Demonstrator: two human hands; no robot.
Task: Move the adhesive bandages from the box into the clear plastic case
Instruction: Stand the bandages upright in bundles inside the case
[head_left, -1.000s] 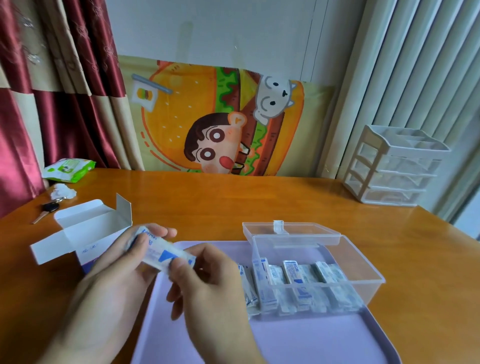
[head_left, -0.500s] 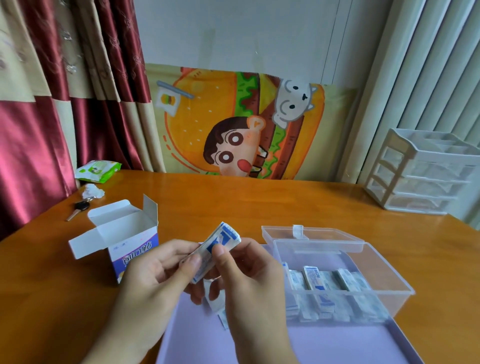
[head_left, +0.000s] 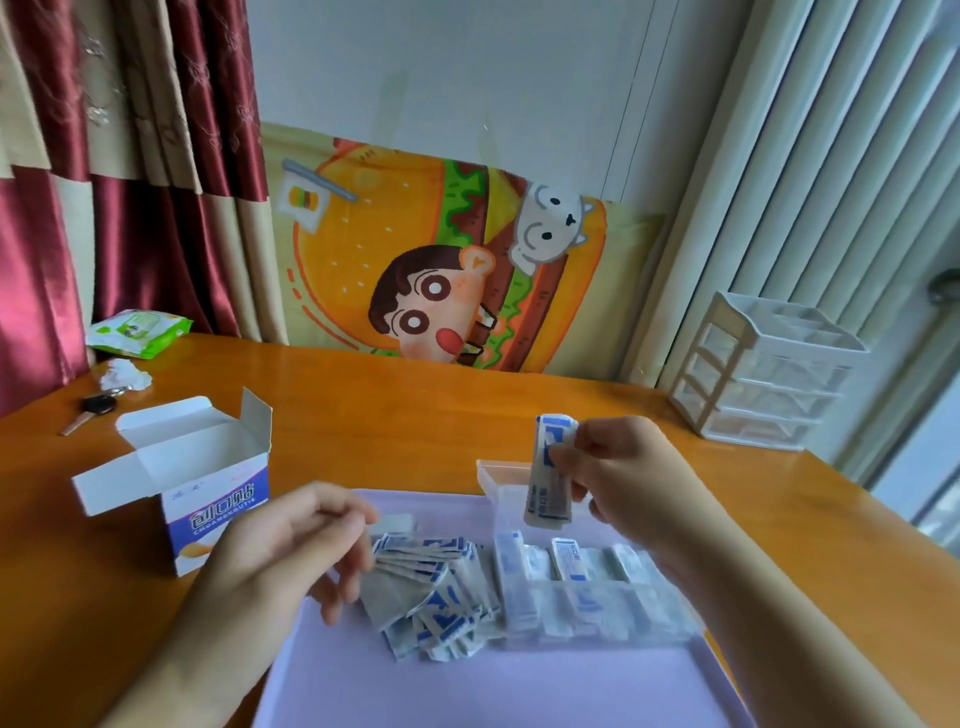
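orange wooden table (head_left: 467, 415), red curtains (head_left: 156, 234); white wall (head_left: 467, 67), pale vertical blinds (head_left: 831, 182)

I see a lilac tray (head_left: 519, 691) on my orange wooden table (head_left: 415, 410). Far left lie a green wipes pack (head_left: 137, 332), a crumpled tissue (head_left: 124, 375) and a key (head_left: 88, 410). A white drawer organiser (head_left: 769, 379) stands far right. A cartoon burger cloth (head_left: 441, 270) hangs behind, beside red curtains (head_left: 130, 171).

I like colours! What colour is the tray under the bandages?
The tray is light purple, seen in the head view.
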